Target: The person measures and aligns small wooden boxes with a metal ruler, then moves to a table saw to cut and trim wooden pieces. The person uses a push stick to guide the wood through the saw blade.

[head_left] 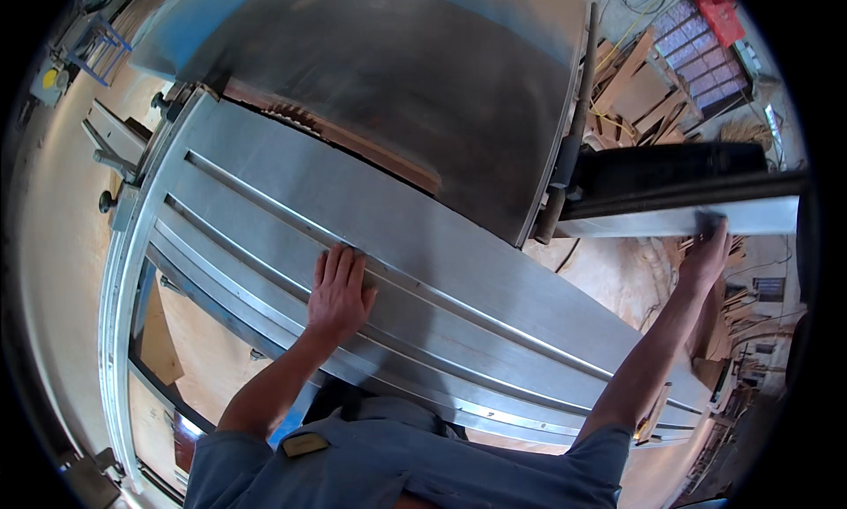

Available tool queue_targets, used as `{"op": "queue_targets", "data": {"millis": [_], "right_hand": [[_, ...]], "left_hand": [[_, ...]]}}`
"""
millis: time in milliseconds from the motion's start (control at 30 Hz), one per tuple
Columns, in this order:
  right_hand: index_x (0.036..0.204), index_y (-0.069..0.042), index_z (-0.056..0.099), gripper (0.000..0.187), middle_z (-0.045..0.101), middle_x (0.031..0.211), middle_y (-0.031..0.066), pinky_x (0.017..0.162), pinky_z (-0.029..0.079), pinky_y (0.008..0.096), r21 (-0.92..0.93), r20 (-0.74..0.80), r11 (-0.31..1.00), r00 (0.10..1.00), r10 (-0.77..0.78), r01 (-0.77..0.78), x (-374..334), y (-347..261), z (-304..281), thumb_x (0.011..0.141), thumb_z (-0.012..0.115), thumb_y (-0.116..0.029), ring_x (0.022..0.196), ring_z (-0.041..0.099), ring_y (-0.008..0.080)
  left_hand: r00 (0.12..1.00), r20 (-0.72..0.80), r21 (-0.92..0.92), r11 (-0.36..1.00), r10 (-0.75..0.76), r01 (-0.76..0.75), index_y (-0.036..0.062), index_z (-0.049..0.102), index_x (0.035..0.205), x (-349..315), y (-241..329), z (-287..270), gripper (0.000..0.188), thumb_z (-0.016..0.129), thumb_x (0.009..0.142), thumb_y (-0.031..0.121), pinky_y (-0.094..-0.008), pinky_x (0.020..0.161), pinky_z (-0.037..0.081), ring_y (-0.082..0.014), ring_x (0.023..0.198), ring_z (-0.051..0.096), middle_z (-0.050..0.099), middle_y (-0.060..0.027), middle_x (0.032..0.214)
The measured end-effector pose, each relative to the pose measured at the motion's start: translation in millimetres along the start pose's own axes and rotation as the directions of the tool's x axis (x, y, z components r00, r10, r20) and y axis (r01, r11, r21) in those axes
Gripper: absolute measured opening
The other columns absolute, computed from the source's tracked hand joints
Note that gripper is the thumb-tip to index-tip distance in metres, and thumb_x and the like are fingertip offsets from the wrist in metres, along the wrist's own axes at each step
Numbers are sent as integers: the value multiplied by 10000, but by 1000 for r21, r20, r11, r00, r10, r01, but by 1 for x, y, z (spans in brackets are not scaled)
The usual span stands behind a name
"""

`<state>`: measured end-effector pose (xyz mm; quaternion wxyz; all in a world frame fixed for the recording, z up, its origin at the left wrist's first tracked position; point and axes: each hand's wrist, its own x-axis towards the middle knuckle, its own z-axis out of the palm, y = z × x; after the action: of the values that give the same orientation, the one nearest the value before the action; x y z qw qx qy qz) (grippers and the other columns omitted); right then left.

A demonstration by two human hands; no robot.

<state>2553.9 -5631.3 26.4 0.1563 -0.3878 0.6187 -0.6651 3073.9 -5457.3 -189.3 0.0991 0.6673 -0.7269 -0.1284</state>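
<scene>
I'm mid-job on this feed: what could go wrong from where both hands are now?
The left hand rests on the silver table, fingertips beside a slot; they might get nicked or pinched there.

The right hand stretches well out to the pale metal panel, so balance could suffer if either hand slips.

The jagged brown strip beyond the table could scratch a hand that strays onto it.

A grey-blue shirt with short sleeves is worn. On its front, at the left side, a small yellowish rectangular patch is seen. Both forearms and hands are seen bare.
</scene>
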Motion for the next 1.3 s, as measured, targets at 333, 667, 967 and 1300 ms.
{"op": "queue_targets", "data": {"millis": [333,667,967,1300], "right_hand": [[1320,28,525,425,627,1199,130,960,426,264,-7,403,955,875,-269,297,-60,-39,149,967,594,-199,1077,577,151],[1009,-96,673,347,675,1059,155,844,501,432,-411,853,606,521,-6,681,-141,-22,342,863,593,-401,1005,636,339],[1037,-104,674,314,687,1027,154,845,508,465,-416,910,408,369,191,813,-203,59,418,887,557,-355,1012,642,332],[1206,-17,609,501,684,1062,186,889,491,375,-320,886,661,462,-45,679,-95,40,290,924,559,-429,1000,654,317]], "left_hand": [[999,34,45,998,-38,37,39,466,1362,-1,-4,7,589,590,864,328,-505,1183,162,-345,1405,284,413,-174,1437],[996,64,10,998,-57,57,41,447,1378,2,-8,1,599,553,899,384,-481,1188,154,-317,1419,265,404,-157,1447],[996,76,-94,994,-44,51,46,481,1349,0,-13,0,597,595,856,363,-501,1180,171,-333,1397,297,429,-157,1417],[999,-18,44,999,33,-33,-6,497,1308,1,-12,13,566,610,836,284,-548,1157,197,-393,1375,317,436,-220,1389]]}}
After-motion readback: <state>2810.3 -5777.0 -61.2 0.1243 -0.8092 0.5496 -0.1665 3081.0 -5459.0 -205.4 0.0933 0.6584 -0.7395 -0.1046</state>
